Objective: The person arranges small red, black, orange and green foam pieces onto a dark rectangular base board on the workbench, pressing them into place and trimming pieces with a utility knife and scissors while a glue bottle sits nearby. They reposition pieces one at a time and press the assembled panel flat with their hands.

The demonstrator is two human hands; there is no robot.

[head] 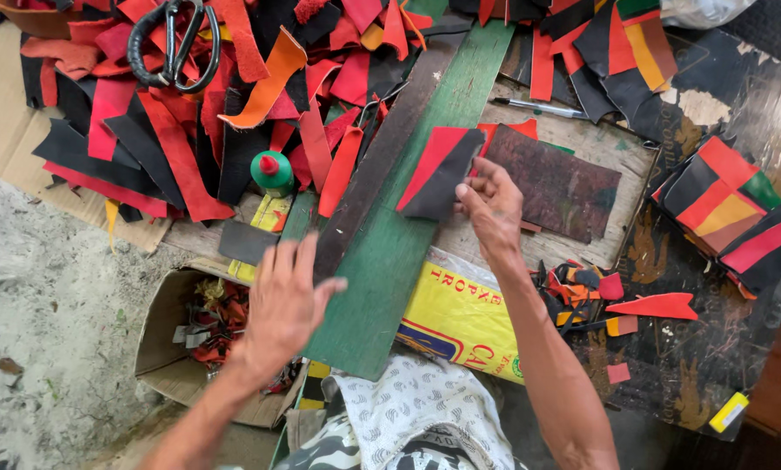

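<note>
My right hand (492, 207) rests its fingertips on the edge of a red and black leather piece (438, 171) that lies on a green wooden board (390, 252). My left hand (284, 300) hovers flat with fingers spread over the near left edge of that board, beside a dark wooden strip (382, 157), and holds nothing. A dark brown leather sheet (551, 181) lies just right of my right hand.
A heap of red, black and orange leather scraps (190, 113) fills the far left, with black scissors (174, 45) on top and a green glue bottle (273, 171). A cardboard box of offcuts (203, 335) sits below. Sewn striped pieces (730, 209) lie right. A pen (543, 107) lies far.
</note>
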